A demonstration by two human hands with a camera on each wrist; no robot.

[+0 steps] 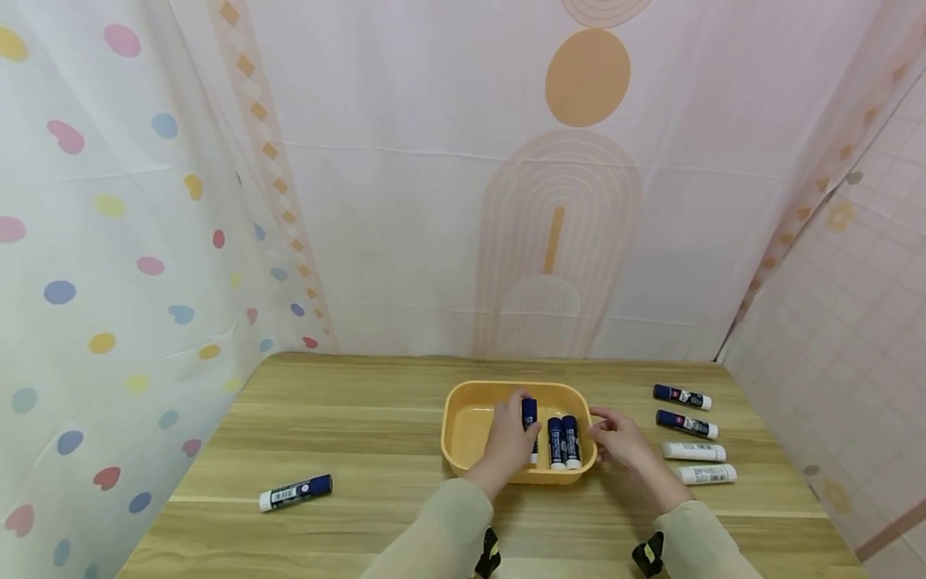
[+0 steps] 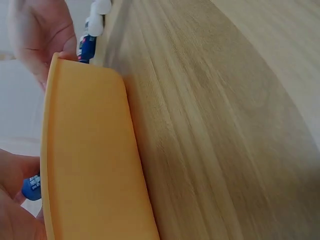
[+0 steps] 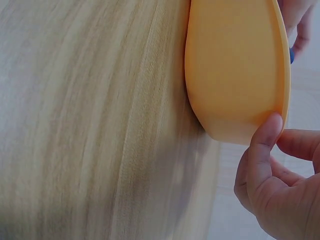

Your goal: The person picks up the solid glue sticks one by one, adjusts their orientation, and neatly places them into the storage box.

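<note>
A yellow-orange plastic tray (image 1: 546,478) stands on the wooden table. My left hand (image 1: 509,441) reaches into it and grips a glue stick (image 1: 530,408) with a dark blue cap, held roughly upright in the head view. Two more blue-capped glue sticks, one (image 1: 555,442) and another (image 1: 571,441), lie side by side in the tray's right part. At the right end, my right hand (image 1: 622,438) holds the tray's rim. In the right wrist view, the right hand (image 3: 282,187) has a fingertip against the tray's outer wall (image 3: 232,65) and the thumb at the rim.
On the right lie two blue-capped glue sticks, one (image 1: 682,396) behind the other (image 1: 687,424), and two white ones, one (image 1: 693,452) behind the other (image 1: 709,474). A lone blue-capped glue stick (image 1: 297,492) lies far left. Patterned curtains (image 1: 391,241) enclose the table (image 1: 362,418).
</note>
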